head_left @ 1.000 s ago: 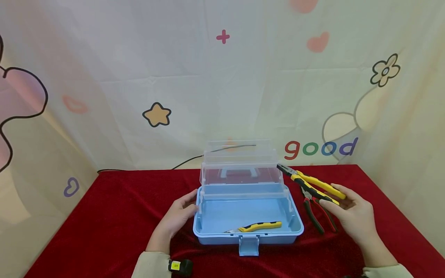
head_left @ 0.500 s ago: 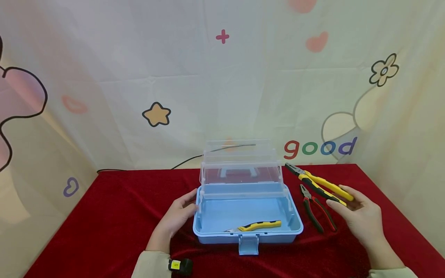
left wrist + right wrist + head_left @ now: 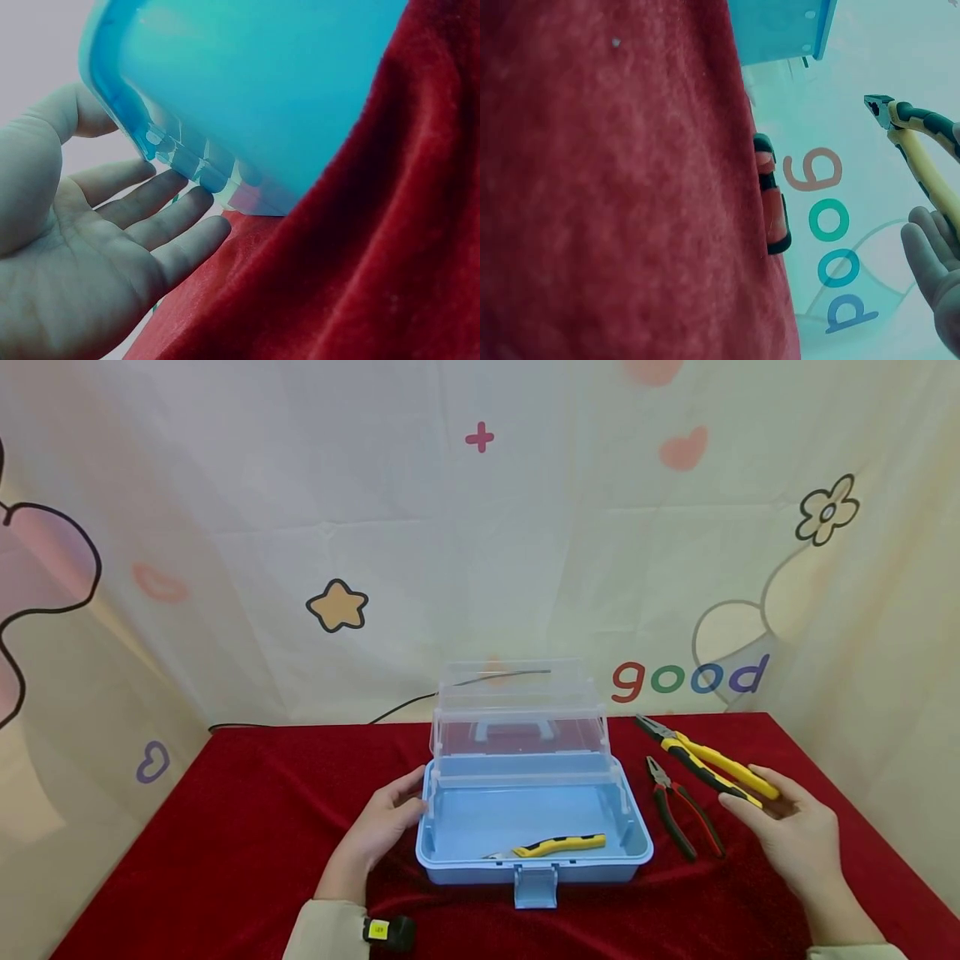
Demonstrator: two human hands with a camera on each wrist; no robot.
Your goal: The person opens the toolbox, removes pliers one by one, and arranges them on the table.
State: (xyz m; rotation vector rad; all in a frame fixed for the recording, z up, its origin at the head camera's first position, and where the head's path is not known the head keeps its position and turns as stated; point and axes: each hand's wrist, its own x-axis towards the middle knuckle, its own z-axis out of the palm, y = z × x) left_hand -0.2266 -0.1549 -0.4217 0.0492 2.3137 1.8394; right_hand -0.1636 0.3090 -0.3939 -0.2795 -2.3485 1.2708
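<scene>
Holding the yellow-and-black pliers [image 3: 705, 769] by their handles, the right grip [image 3: 802, 839] is to the right of the blue toolbox [image 3: 480, 873], with the metal nose pointing toward the far side. Its thumb is on one handle and its fingers on the other, clamped across both near their ends while the handles stand spread. The right wrist view shows the pliers raised off the worktop [image 3: 262, 843].

They look fairly heavy for their length, with weight likely gathered in the steel head, so held this far back they may dip nose-first. The steel should be rigid and hard to damage; the sleeved handles are probably grippy rather than slick. The best hold is likely on the sleeves, closer to the pivot, and squeezing would bring the handles together.

At the toolbox's left wall, the left grip [image 3: 390, 814] has fingers stretched out fairly straight and apart, the thumb at the rim; how firmly it presses, I cannot tell. The thin plastic box is probably light enough to slide if bumped. Just right of the toolbox lie red-and-black pliers [image 3: 661, 778]; inside, along its front, rests a yellow-handled tool [image 3: 561, 844].
</scene>
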